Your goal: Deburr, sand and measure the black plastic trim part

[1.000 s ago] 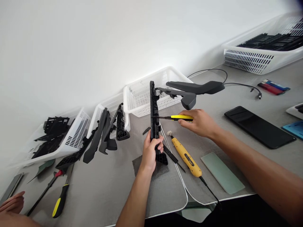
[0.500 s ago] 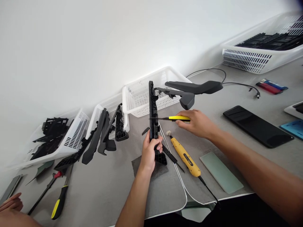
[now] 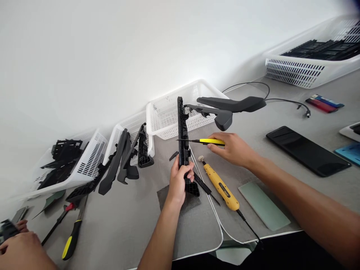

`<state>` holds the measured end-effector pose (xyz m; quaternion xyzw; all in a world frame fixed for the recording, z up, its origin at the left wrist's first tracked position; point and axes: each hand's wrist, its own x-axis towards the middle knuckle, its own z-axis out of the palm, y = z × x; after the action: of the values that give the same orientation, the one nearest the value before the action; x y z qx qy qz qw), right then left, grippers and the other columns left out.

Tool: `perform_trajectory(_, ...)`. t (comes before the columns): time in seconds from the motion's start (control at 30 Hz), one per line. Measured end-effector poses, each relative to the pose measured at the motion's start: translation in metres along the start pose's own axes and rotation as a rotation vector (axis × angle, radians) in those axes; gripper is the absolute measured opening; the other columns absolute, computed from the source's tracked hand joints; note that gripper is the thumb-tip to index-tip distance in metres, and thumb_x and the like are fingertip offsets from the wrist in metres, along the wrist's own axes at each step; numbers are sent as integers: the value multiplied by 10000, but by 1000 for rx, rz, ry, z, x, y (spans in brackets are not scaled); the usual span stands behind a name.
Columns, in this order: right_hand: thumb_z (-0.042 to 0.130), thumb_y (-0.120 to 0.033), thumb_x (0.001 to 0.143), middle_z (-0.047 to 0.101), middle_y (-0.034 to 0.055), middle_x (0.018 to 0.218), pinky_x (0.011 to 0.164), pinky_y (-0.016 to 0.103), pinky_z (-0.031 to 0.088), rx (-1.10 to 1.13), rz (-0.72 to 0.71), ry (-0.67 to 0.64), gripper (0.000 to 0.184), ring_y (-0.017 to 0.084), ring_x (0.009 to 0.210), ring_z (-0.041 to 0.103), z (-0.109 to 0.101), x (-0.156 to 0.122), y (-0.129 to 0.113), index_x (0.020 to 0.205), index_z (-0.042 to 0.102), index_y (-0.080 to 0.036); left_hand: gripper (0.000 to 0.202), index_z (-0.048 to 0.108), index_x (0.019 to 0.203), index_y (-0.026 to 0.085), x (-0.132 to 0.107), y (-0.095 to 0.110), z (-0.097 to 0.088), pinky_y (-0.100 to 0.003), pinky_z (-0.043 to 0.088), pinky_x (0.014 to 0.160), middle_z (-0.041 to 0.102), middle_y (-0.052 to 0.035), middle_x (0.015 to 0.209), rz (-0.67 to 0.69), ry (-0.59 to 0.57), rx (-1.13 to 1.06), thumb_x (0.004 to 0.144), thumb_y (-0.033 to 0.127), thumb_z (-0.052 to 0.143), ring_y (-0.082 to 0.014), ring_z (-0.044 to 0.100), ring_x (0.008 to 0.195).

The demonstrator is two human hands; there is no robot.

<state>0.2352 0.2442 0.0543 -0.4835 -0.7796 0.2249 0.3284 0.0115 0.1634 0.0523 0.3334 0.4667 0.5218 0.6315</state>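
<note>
My left hand (image 3: 179, 182) is wrapped round the lower end of a long black ribbed plastic trim part (image 3: 183, 129), holding it upright above the table. In my right hand (image 3: 232, 148) is a slim file (image 3: 210, 141) with a yellow-and-black handle. Its thin dark shaft lies level across the part at mid-height; whether it touches is hard to tell. Below my right hand lies a yellow corded rotary tool (image 3: 221, 185) with a pale round tip. Under my left hand are a dark cloth-like square (image 3: 164, 198) and a narrow black strip (image 3: 202, 183).
White baskets (image 3: 160, 133) stand along the wall, with black parts (image 3: 112, 165) leaning on one. Grey trim pieces (image 3: 233, 104) rest on the basket's edge. A black phone-like slab (image 3: 306, 150) and a pale green plate (image 3: 264, 205) lie right. Another person's hands (image 3: 25, 247) hold something dark at lower left.
The file has shifted slightly left across the part along with my right hand. At lower left, the other person's hands have come further into view with a dark object.
</note>
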Motion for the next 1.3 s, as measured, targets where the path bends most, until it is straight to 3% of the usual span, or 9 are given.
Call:
perform_trajectory(0.1, 570, -405, 995, 799, 78, 945, 745, 342, 464, -4, 41, 20, 277, 254, 812, 707, -1, 0, -2, 1019, 757, -203, 288, 571, 1042, 211, 0, -1, 0, -192, 346, 539, 558, 59, 814, 6, -2, -4, 794, 250, 712, -48, 394, 561)
perform_trajectory(0.23, 560, -395, 984, 802, 70, 973, 774, 340, 464, 46, 1, -63, 276, 251, 854, 712, 0, -1, -2, 1010, 759, -206, 289, 572, 1048, 214, 0, -1, 2, -201, 355, 541, 571, 56, 809, 3, -3, -11, 791, 256, 695, -53, 403, 553)
perform_trajectory(0.47, 570, -397, 977, 807, 99, 1014, 776, 346, 453, -34, 106, 35, 310, 263, 858, 706, 2, -1, 1, 1076, 778, -190, 314, 549, 990, 210, 0, 0, 3, -258, 496, 649, 632, 32, 874, 24, 23, -51, 697, 193, 657, -93, 553, 642)
perform_trajectory(0.73, 564, -396, 991, 789, 111, 974, 747, 343, 434, -80, 152, 50, 339, 258, 821, 676, 4, 1, 2, 1114, 789, -174, 389, 604, 1128, 206, 0, -2, 1, -302, 601, 783, 660, 26, 903, 22, -48, 101, 742, 175, 641, -142, 698, 754)
perform_trajectory(0.93, 561, -390, 973, 781, 126, 1000, 734, 339, 420, -125, 195, 118, 308, 273, 860, 681, 7, 3, 5, 1040, 782, -186, 545, 471, 1394, 265, -2, -3, -1, -288, 610, 503, 738, -30, 1073, -44, -183, 205, 910, 376, 698, -192, 757, 669)
perform_trajectory(1.07, 547, -411, 967, 752, 98, 908, 711, 335, 402, -54, 143, 121, 318, 246, 781, 647, 2, 0, -3, 992, 766, -182, 601, 427, 1447, 274, -3, -5, -1, -256, 593, 488, 750, -35, 1087, 3, -184, 245, 951, 438, 724, -180, 761, 657)
perform_trajectory(1.2, 538, -405, 974, 699, 39, 790, 693, 322, 376, 58, -41, -38, 278, 204, 719, 608, -1, -5, -14, 881, 703, -201, 579, 437, 1451, 289, -2, -7, 0, -255, 604, 538, 730, -12, 1043, 73, -156, 258, 992, 517, 706, -167, 764, 661)
perform_trajectory(1.3, 551, -400, 971, 693, 34, 773, 677, 329, 344, 8, -24, -83, 258, 202, 707, 591, 1, -6, -15, 833, 657, -209, 597, 436, 1445, 288, -2, -9, 0, -250, 598, 542, 735, -30, 1101, 116, -127, 246, 993, 565, 713, -158, 765, 667)
